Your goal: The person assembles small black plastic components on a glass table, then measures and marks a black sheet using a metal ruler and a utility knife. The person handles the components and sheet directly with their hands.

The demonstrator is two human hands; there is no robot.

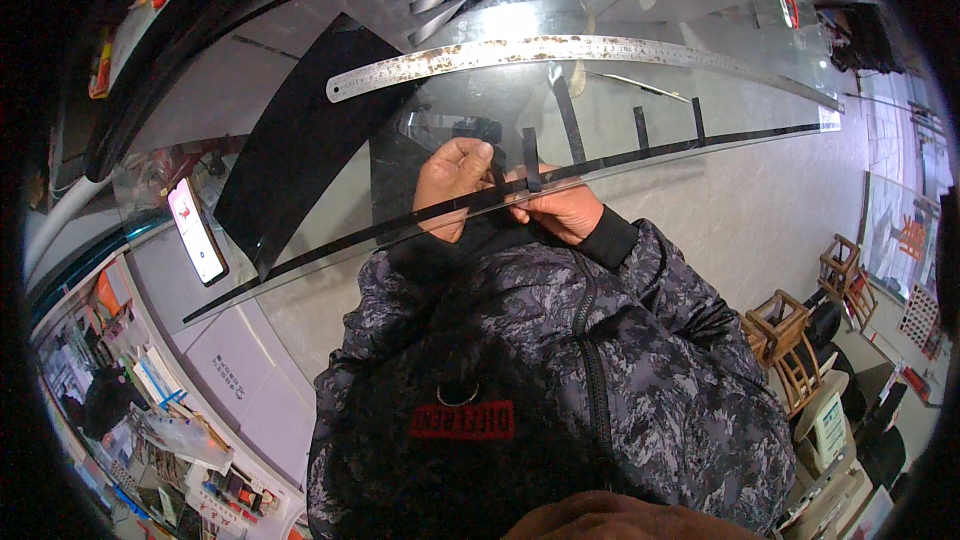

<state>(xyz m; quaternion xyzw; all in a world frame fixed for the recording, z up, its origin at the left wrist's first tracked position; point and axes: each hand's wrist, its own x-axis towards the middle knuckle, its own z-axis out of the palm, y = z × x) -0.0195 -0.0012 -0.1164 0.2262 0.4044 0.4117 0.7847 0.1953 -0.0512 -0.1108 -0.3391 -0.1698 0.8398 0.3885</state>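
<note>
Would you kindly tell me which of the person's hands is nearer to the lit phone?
Left. The left hand is to the right of the phone; the right hand is farther to the right.

A clear, glossy, glass-like surface (pixel 625 15) shines beneath a metal ruler (pixel 480 58) blotched with rough, rust-brown patches. The broad black sheet (pixel 318 135) looks smooth and dull, the long edge strip (pixel 640 153) matt. A phone (pixel 197 230) has a smooth face; the patterned jacket (pixel 670 310) is cloth, the brown chairs (pixel 775 325) wooden.
</note>
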